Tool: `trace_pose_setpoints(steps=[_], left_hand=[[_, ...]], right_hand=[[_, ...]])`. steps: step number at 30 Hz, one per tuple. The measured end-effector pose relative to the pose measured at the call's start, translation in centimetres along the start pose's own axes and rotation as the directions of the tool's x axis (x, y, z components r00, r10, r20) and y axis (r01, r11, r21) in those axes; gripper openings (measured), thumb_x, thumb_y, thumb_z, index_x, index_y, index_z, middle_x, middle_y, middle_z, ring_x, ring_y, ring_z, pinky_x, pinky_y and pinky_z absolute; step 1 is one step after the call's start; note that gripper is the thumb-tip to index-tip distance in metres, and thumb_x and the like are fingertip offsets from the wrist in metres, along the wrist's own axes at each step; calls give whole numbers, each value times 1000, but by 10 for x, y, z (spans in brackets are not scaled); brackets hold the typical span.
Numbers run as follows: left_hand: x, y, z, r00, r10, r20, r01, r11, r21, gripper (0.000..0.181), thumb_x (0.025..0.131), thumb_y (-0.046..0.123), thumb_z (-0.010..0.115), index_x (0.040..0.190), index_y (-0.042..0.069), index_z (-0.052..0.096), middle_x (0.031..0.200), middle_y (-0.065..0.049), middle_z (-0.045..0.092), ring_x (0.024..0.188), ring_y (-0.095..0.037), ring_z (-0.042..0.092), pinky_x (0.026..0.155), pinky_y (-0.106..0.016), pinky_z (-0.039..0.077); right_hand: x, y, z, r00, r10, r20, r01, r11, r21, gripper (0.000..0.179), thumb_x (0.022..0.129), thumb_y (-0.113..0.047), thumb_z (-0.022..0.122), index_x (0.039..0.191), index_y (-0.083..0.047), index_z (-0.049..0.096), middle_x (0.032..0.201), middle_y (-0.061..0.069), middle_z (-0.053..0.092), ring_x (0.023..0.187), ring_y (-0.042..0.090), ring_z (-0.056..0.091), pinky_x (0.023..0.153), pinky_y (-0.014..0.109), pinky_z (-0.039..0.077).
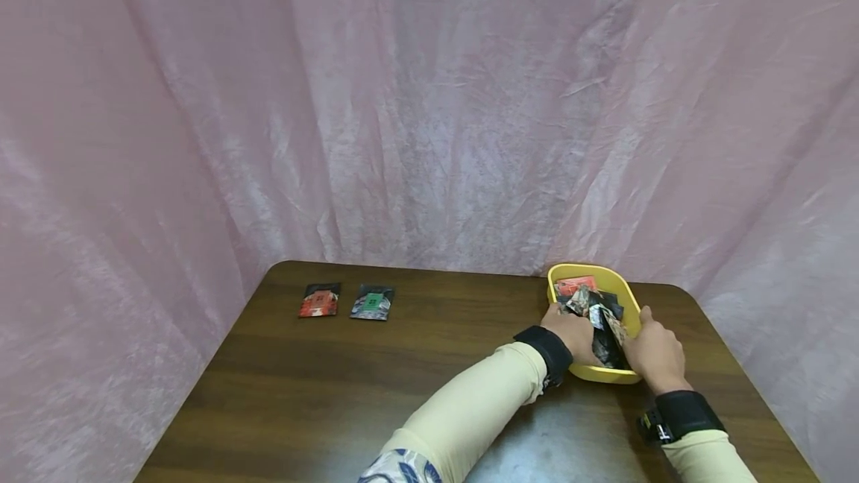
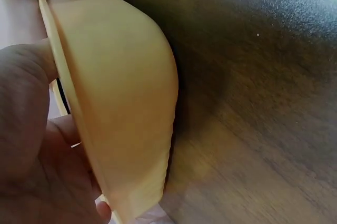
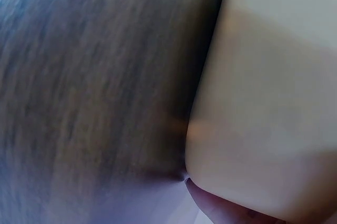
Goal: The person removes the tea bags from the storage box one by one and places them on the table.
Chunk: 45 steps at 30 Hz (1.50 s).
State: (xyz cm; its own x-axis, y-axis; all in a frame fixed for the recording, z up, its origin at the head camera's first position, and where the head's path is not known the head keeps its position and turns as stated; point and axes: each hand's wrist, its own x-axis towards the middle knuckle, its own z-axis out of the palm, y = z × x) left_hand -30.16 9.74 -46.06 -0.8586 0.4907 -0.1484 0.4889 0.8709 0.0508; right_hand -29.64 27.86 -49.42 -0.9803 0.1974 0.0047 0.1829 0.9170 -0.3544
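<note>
A yellow plastic basket (image 1: 604,376) stands at the back right of the table, holding several small crumpled packets (image 1: 599,313), mostly dark, one red. My left hand (image 1: 576,334) reaches over the basket's front left rim, its fingertips hidden among the packets; I cannot tell whether they hold one. In the left wrist view, thumb and fingers pass behind the basket rim (image 2: 66,71). My right hand (image 1: 656,352) grips the right rim, with the thumb side toward the packets. The right wrist view shows the basket's pale outer wall (image 3: 268,92) close up, a finger at its lower edge.
A red and black packet (image 1: 319,300) and a green and black packet (image 1: 372,302) lie flat side by side at the back left of the wooden table (image 1: 322,379). A pink curtain (image 1: 429,110) hangs behind the table's back edge, close to the basket.
</note>
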Motion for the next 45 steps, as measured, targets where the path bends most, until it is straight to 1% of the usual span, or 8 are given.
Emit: trace_pose_setpoints(steps=[3,8,14,20,29,35,40,45], left_hand=[[5,1,5,1000,-15,-19,14,1000,-5,34,85,70,73,103,42,82,108,24,79,103,3,69,120,-31,32],[17,6,15,999,-27,-26,26,1000,-13,20,89,56,74,81,38,77,93,22,77,97,1,70,126,-37,31],[20,8,21,1000,16,-18,-15,999,38,26,92,40,72,68,32,66,84,19,74,94,-2,72,131,-41,29],[10,10,20,991,37,-126,-25,995,99,15,93,39,74,78,35,73,99,18,80,93,-4,74,121,-38,41],[8,1,22,970,76,-231,-45,990,136,15,98,36,70,84,34,73,93,18,78,89,-1,72,88,-25,53],[-1,-10,9,953,108,-284,-68,987,145,8,95,38,73,90,31,73,92,16,77,83,-3,72,74,-25,56],[-16,-26,-4,938,118,-325,-78,988,133,15,96,33,71,110,29,74,103,14,78,92,-5,74,80,-25,58],[-34,-53,-10,928,101,-359,-64,992,113,28,101,27,65,128,23,69,113,9,77,102,-9,75,87,-27,56]], right_hand=[[0,-1,1,1000,-1,-4,1,1000,-1,80,102,-27,60,161,13,25,134,48,56,105,63,64,86,68,53],[0,1,4,1000,8,-4,-8,1000,2,80,101,-25,60,162,13,24,138,48,53,109,64,63,90,69,52],[1,4,6,1000,5,-7,-5,1000,10,80,101,-24,59,162,13,23,139,48,52,112,65,62,93,70,51],[1,3,6,1000,12,1,-12,1000,8,81,100,-23,59,163,12,22,138,48,53,109,63,63,91,69,51],[0,5,7,1000,-6,-22,6,1000,3,80,102,-27,60,161,14,25,129,47,58,104,62,64,87,68,52],[-1,4,4,1000,-13,-16,13,1000,-2,79,102,-26,59,160,14,25,130,48,57,106,63,63,88,69,51],[-1,3,2,1000,-14,1,14,1000,-4,80,100,-25,59,161,14,23,133,48,56,107,63,63,88,68,51],[1,3,2,1000,10,19,-9,1000,-2,82,101,-24,60,161,14,20,133,48,55,107,61,63,89,67,51]])
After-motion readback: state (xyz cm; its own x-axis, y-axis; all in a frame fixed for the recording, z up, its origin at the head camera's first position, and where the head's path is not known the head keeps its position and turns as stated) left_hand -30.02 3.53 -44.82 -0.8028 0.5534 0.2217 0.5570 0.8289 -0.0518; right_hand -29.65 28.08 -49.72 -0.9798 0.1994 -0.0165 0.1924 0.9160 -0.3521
